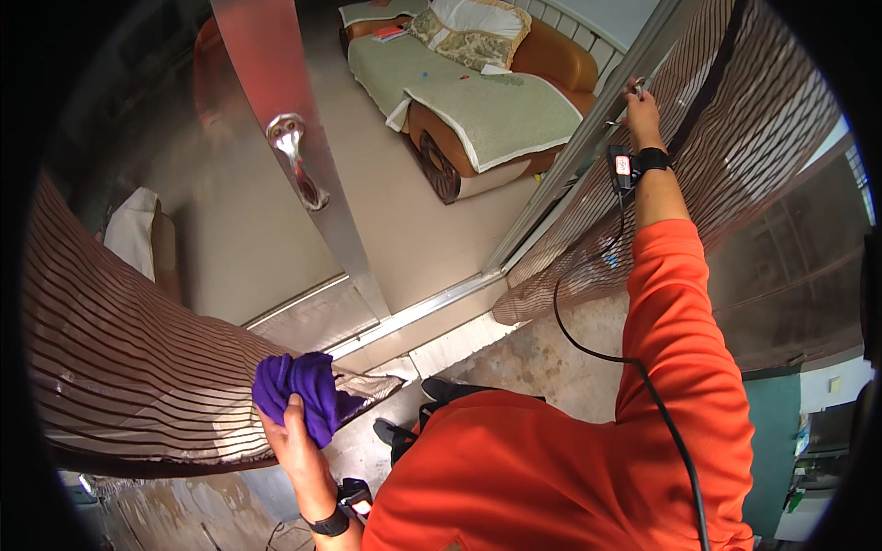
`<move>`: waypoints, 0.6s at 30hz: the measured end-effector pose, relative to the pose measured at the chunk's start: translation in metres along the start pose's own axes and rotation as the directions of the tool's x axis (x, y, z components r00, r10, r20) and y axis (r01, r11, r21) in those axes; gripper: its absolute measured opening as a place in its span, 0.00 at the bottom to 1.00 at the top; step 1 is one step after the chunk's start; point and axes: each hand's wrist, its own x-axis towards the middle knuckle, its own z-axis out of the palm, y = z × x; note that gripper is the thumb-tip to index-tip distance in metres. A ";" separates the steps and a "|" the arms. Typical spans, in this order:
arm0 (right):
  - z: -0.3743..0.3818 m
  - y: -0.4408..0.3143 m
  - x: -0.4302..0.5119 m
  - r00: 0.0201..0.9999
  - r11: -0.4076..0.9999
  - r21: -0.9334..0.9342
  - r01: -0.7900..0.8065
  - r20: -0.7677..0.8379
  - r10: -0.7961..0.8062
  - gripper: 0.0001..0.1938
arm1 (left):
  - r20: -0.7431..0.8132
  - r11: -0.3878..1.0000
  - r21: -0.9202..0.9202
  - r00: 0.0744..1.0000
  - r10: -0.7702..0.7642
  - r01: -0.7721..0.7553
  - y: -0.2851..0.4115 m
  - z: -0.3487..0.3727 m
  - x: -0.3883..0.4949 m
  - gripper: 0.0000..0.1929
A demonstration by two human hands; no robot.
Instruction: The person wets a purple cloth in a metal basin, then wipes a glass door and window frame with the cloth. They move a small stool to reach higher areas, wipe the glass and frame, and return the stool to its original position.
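Observation:
In my left hand (pixel 293 430) is a bunched purple cloth (pixel 303 392), held in front of a brown striped mesh curtain (pixel 151 365) at the lower left. My right arm stretches to the upper right, where my right hand (pixel 641 110) has its fingers around a small metal handle (pixel 639 86) at the edge of the sliding door frame (pixel 586 144). Another part of the mesh curtain (pixel 730 117) hangs beside that hand. Left of centre stands a metal door stile (pixel 344 241) with a shiny curved handle (pixel 300 162).
Inside the doorway, a brown sofa (pixel 558 55) bears green covers and a patterned cushion (pixel 468 41). A metal sill track (pixel 441 296) crosses the threshold near my feet. A black cable (pixel 661 399) runs down from my right wrist along my arm.

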 end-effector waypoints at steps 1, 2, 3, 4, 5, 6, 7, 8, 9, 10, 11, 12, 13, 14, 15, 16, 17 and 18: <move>0.002 0.004 0.002 0.999 0.996 -0.083 0.021 -0.032 -0.023 0.18 | 0.031 0.998 -0.058 0.999 0.030 -0.028 0.000 0.000 0.000 0.24; 0.003 0.006 0.003 0.998 0.988 -0.150 0.035 -0.044 -0.042 0.18 | 0.011 0.998 -0.051 0.999 0.035 -0.035 -0.001 -0.001 0.000 0.24; 0.005 0.006 0.003 0.997 0.977 -0.204 0.055 -0.044 -0.066 0.18 | -0.044 0.998 0.064 0.999 -0.002 0.005 0.000 -0.002 -0.001 0.24; 0.006 0.006 0.002 0.999 0.994 -0.107 0.013 -0.038 -0.017 0.18 | -0.045 0.995 0.095 0.999 -0.012 0.016 0.000 -0.002 -0.002 0.24; 0.007 0.003 0.000 0.999 0.999 -0.022 -0.045 -0.020 0.044 0.18 | -0.052 0.995 0.094 0.998 -0.022 0.027 0.001 -0.004 -0.003 0.24; 0.009 0.000 -0.003 1.000 1.000 -0.022 -0.003 0.016 0.004 0.18 | -0.030 1.000 0.018 1.000 0.002 -0.002 0.000 -0.004 -0.004 0.24; 0.010 -0.005 -0.007 0.999 0.999 -0.050 0.002 0.039 0.000 0.18 | -0.025 0.992 0.123 1.000 0.015 -0.012 0.002 -0.007 -0.005 0.23; 0.013 -0.010 -0.014 0.997 0.999 0.033 0.027 0.077 -0.030 0.18 | -0.026 0.999 0.048 1.000 0.014 -0.013 0.002 -0.007 -0.005 0.23; 0.015 -0.017 -0.022 0.995 0.996 0.089 0.002 0.095 -0.010 0.18 | 0.014 0.997 -0.057 0.998 0.056 -0.055 0.003 -0.008 -0.006 0.23; 0.017 -0.024 -0.030 0.989 0.988 0.157 0.006 0.145 -0.029 0.18 | 0.023 0.993 -0.099 0.998 0.059 -0.056 0.005 -0.010 -0.006 0.22; 0.021 -0.031 -0.042 0.983 0.981 0.189 0.044 0.169 -0.076 0.17 | -0.016 0.997 -0.070 1.000 0.025 -0.026 0.007 -0.012 -0.006 0.22; 0.025 -0.038 -0.056 0.977 0.972 0.222 0.070 0.182 -0.112 0.17 | -0.014 0.997 -0.075 0.999 0.029 -0.030 0.008 -0.015 -0.005 0.22; 0.027 -0.047 -0.068 0.971 0.963 0.254 0.095 0.191 -0.147 0.17 | 0.009 0.992 -0.113 0.999 0.050 -0.049 0.010 -0.017 -0.005 0.22; 0.033 -0.058 -0.082 0.967 0.947 0.288 0.142 0.163 -0.194 0.17 | 0.016 0.986 -0.167 0.999 0.032 -0.029 0.011 -0.018 -0.004 0.22; 0.038 -0.067 -0.097 0.955 0.941 0.287 0.177 0.181 -0.235 0.17 | 0.013 0.991 -0.129 0.999 0.030 -0.029 0.012 -0.020 -0.004 0.23; 0.043 -0.078 -0.113 0.956 0.952 0.247 0.179 0.185 -0.228 0.18 | 0.019 0.992 -0.124 0.999 0.028 -0.026 0.012 -0.021 -0.004 0.23; 0.049 -0.090 -0.129 0.959 0.963 0.196 0.182 0.180 -0.218 0.19 | 0.054 0.989 -0.147 0.998 0.041 -0.032 0.012 -0.022 -0.005 0.23; 0.055 -0.101 -0.149 0.953 0.936 0.257 0.242 0.119 -0.279 0.19 | 0.056 0.990 -0.135 0.998 0.036 -0.028 0.012 -0.024 -0.005 0.23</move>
